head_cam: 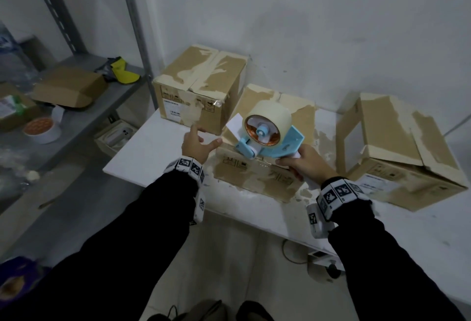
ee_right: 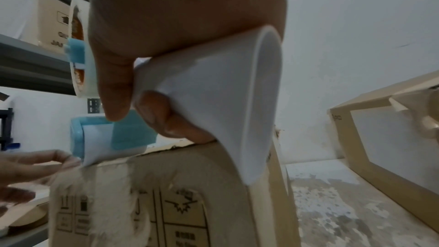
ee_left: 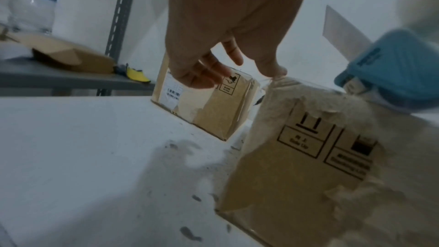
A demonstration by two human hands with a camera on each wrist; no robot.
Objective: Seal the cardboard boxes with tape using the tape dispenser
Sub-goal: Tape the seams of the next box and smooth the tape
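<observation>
A blue tape dispenser (head_cam: 270,139) with a cream tape roll (head_cam: 268,120) rests its front end on the near top edge of the middle cardboard box (head_cam: 257,175). My right hand (head_cam: 303,165) grips its white handle (ee_right: 213,97). My left hand (head_cam: 197,142) hovers with spread fingers at the box's left corner, thumb (ee_left: 270,67) touching the edge. A second closed box (head_cam: 198,86) stands behind to the left. A third box (head_cam: 397,147) with loose flaps lies at the right.
The boxes stand on a white table (head_cam: 158,150) against a white wall. A grey metal shelf (head_cam: 84,114) at the left carries a small carton (head_cam: 68,86), tape rolls (head_cam: 42,128) and a yellow item (head_cam: 125,71). Torn paper marks the table top.
</observation>
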